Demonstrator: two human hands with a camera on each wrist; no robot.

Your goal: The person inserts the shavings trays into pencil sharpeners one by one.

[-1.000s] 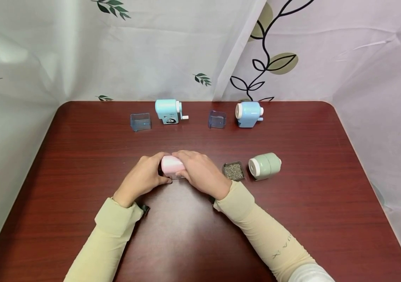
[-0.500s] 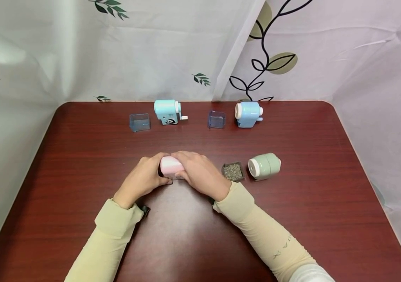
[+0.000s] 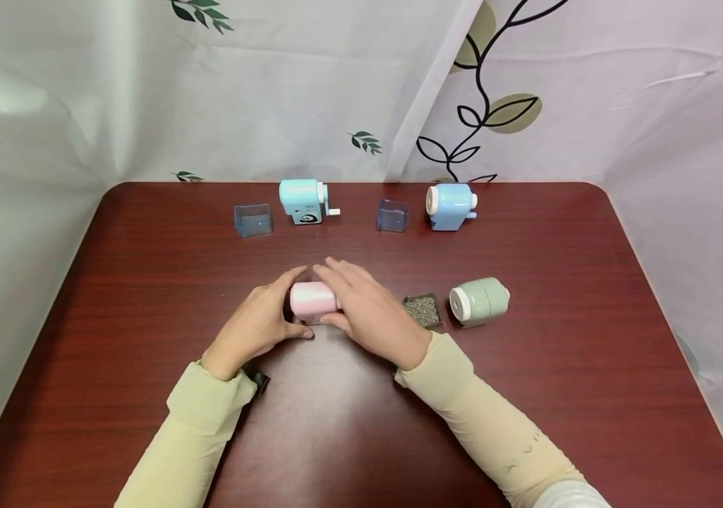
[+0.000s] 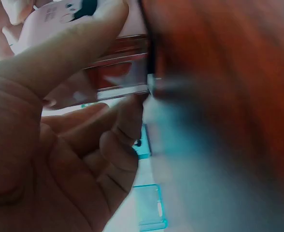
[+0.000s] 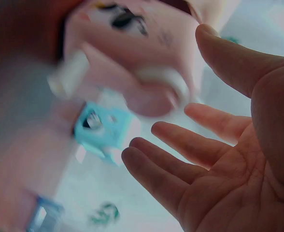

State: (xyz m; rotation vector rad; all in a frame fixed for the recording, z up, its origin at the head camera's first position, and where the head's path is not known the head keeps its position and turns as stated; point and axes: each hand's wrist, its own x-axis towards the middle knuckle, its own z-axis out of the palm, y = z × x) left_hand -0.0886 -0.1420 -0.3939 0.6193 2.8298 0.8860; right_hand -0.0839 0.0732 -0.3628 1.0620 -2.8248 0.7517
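A pink crank pencil sharpener [image 3: 312, 299] stands mid-table between both hands. Its cartoon face and white-knobbed crank [image 5: 70, 75] show in the right wrist view. Around its left side curves my left hand [image 3: 254, 321], thumb in front and fingers behind, spread slightly wider than the body. In the left wrist view the thumb overlaps the sharpener's front, beside its clear drawer section [image 4: 115, 72]; contact is hard to tell. On the other side my right hand [image 3: 374, 310] has its fingers extended, with a gap to the sharpener visible in the right wrist view.
At the back are a turquoise sharpener [image 3: 302, 202], a blue sharpener [image 3: 451, 207] and two clear drawers [image 3: 253, 220] [image 3: 392, 215]. Right of the hands, a drawer of shavings [image 3: 422, 310] lies beside a green sharpener [image 3: 479, 301].
My right hand has let go of the pink sharpener, straightened its fingers and shifted slightly right. The left hand's thumb and fingers have spread a little. The sharpener stays in place.
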